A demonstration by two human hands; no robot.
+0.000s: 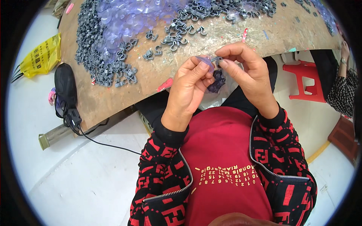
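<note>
Slippage is judged likely, since the clear suction cup (205, 60) is pinched by left hand (188, 90) fingers and the grey hook (217, 59) by right hand (249, 71) fingers above the tabletop (226, 34) edge.

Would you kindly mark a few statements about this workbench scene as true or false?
1. The left hand pinches a clear suction cup. True.
2. The right hand rests flat on the table. False: it is raised, fingertips meeting the left hand's at a small grey hook.
3. Grey hooks lie piled on the brown table. True.
4. The stool on the floor is blue. False: it is red.
5. A yellow bag lies left of the table. True.
</note>
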